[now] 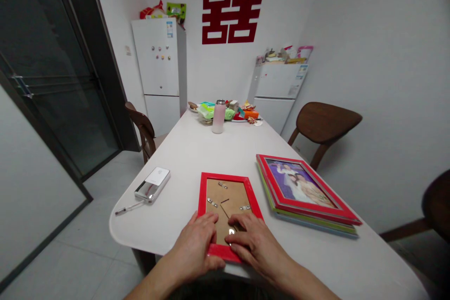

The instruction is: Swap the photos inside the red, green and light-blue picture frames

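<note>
Clock: we read the white oval table (pixel 197 150) as a clock face, with us seated at 6 o'clock.

Frame: a red rectangular picture frame (pixel 227 197) lies face down on the table at 6 o'clock, just in front of us. Its brown backing board faces up, with small metal clips (pixel 212 202) on it.

Left hand: our left hand (pixel 197 239) lies flat and open on the frame's near left corner, fingers stretched towards 12 o'clock. It grips nothing.

Right hand: our right hand (pixel 255 241) rests palm down on the frame's near right part, fingers loosely spread over the backing board beside a shiny metal tab. It is not clenched.

Stack: a pile of flat picture frames (pixel 302 190) sits at 3 o'clock, near the face-down frame but apart from it. The top one is red and holds a photograph, and green and blue edges show beneath it.

Power bank: a white and silver rectangular power bank (pixel 153 183) lies at 9 o'clock, a thin cable (pixel 128 207) trailing from it to the table edge.

Bottle: a pale pink bottle with a metal cap (pixel 218 116) stands upright at 12 o'clock, in front of a clutter of colourful packets.

Chairs: brown wooden chairs stand at 2 o'clock (pixel 325 124) and 10 o'clock (pixel 142 126).

Wall: two white refrigerators (pixel 160 65) (pixel 277 89) flank a large red paper-cut character (pixel 232 2).
</note>
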A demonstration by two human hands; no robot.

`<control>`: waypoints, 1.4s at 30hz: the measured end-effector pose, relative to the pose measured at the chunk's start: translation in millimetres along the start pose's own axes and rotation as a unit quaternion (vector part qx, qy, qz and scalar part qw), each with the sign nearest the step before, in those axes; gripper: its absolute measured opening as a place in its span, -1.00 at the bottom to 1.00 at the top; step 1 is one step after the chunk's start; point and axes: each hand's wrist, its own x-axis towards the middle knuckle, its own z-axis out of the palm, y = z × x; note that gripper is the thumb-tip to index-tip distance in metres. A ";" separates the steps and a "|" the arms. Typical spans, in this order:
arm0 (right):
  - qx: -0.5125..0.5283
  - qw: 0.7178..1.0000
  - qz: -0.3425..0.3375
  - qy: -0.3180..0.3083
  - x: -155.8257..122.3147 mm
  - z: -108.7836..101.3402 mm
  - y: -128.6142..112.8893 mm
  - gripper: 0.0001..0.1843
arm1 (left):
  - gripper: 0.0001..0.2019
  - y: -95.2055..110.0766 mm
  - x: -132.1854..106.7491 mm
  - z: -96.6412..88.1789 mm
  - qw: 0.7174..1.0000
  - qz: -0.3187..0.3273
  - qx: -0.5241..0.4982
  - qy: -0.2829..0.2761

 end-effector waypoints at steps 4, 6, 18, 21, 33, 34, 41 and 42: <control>0.032 0.999 0.037 0.005 17.1 7.7 -0.2 -0.88 | -0.64 -0.9 -0.1 -0.3 1.000 0.002 -0.011 0.002; 0.041 0.998 0.044 0.010 20.1 10.6 0.3 -0.90 | -0.63 -1.5 -0.1 -0.3 1.000 0.001 -0.013 -0.001; 0.069 0.997 0.023 0.028 27.3 5.4 4.1 -0.77 | -0.63 -0.6 -0.1 0.0 1.000 -0.003 -0.020 0.005; 0.050 0.995 0.063 0.052 50.1 7.7 3.3 -0.76 | -0.64 0.9 0.4 -0.9 1.000 0.001 -0.015 0.014; -0.030 0.995 0.089 0.027 90.5 25.7 2.4 -0.75 | -0.66 4.3 0.0 -3.7 0.999 0.007 -0.017 0.044; -0.029 0.995 0.086 0.028 90.1 25.3 2.9 -0.75 | -0.66 3.7 -0.1 -3.2 0.999 0.009 -0.019 0.049; -0.028 0.987 0.136 0.080 98.1 17.3 29.5 -0.72 | -0.62 -5.5 -1.4 6.1 0.999 0.007 -0.033 0.038; -0.032 0.984 0.153 0.088 101.0 16.7 35.1 -0.72 | -0.61 -5.8 -1.4 6.3 0.999 0.004 -0.034 0.037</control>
